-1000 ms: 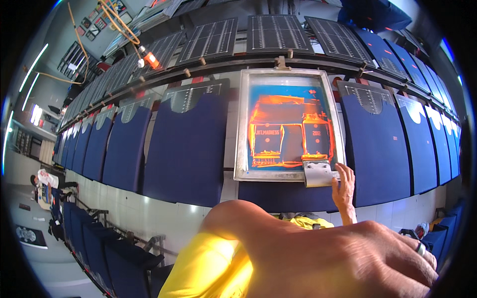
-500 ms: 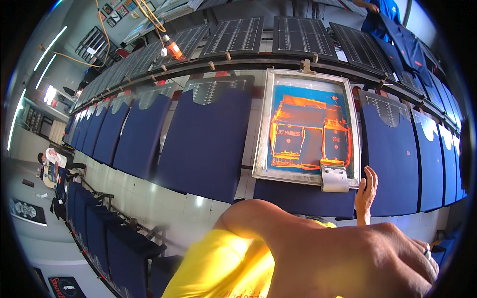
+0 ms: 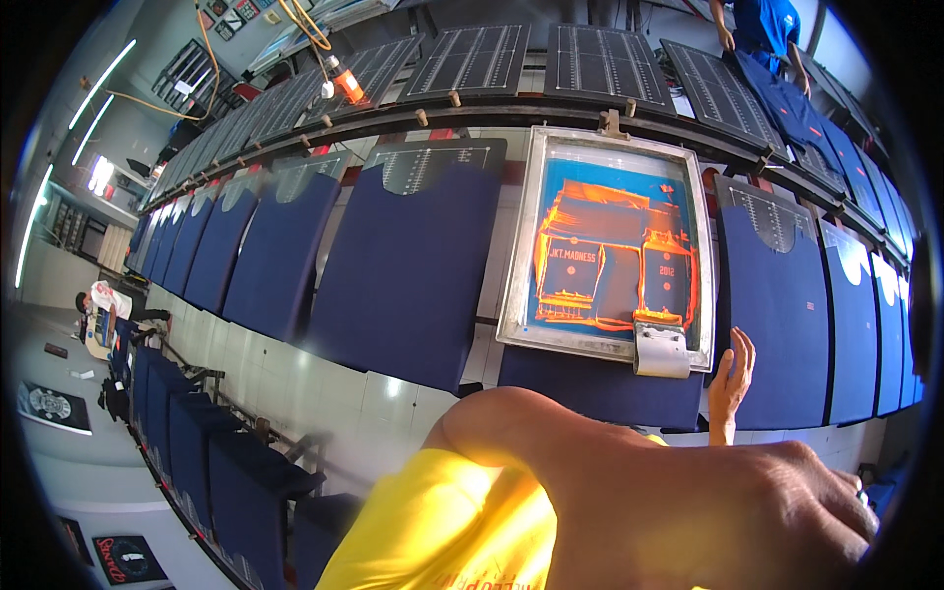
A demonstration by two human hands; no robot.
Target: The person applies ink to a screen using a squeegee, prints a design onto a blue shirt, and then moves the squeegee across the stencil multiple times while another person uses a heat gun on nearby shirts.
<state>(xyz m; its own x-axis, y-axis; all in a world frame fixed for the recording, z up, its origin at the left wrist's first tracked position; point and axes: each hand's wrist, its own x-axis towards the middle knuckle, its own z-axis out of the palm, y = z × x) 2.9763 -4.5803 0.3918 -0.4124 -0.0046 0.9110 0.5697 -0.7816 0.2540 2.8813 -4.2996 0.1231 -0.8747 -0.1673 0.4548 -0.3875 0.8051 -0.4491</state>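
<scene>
Rows of long printing tables (image 3: pixel 295 393) are filling a large workshop, each one lined with dark blue shirts pulled flat over boards. Nearest the camera, the person's arm in a yellow sleeve (image 3: pixel 442 531) is crossing the bottom of the view, elbow bent, and it is blocking most of what lies below; which arm this is cannot be told, and no hand shows on it, so the left hand's grip cannot be judged. Just past that arm, the right hand (image 3: pixel 730 379) is reaching up with its fingers spread and loosely straight, gripping nothing, its fingertips lying at the lower right corner of a metal-framed printing screen (image 3: pixel 612 246). That screen is lying flat over a blue shirt (image 3: pixel 590 388) on the table, its mesh showing a turquoise coating smeared with orange ink, and a pale squeegee (image 3: pixel 661 352) is resting against its bottom edge, just left of the hand. To the left, another blue shirt (image 3: pixel 413 265) is stretched over its board, and further shirts are running away along the table on both sides. Farther off, a second row of dark boards (image 3: pixel 600 64) with pale grid lines is lying empty of shirts, and a person in a blue top (image 3: pixel 762 29) is working at the far right end.
</scene>
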